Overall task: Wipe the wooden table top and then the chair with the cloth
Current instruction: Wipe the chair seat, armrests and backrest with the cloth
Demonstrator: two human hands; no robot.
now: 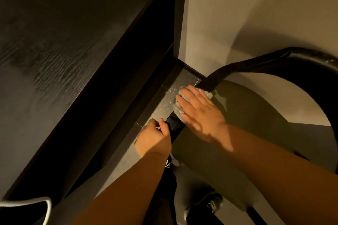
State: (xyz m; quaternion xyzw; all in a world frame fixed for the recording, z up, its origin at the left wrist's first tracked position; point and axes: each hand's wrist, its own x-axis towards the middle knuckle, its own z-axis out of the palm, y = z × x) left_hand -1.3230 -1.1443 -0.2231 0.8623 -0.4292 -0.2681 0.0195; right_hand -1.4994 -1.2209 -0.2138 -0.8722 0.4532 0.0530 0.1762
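While the left hand (152,139) curls its fingers and thumb around the dark wooden rail of the chair (175,126), the right hand (199,113) lies flat just beyond it. Its fingers are straight and close together, pressing the pale cloth (178,109) onto the same rail where it bends up toward the backrest. Both forearms reach forward and down. The dark wooden counter (54,60) stands to the left, apart from the chair, with grey floor (164,105) between them.
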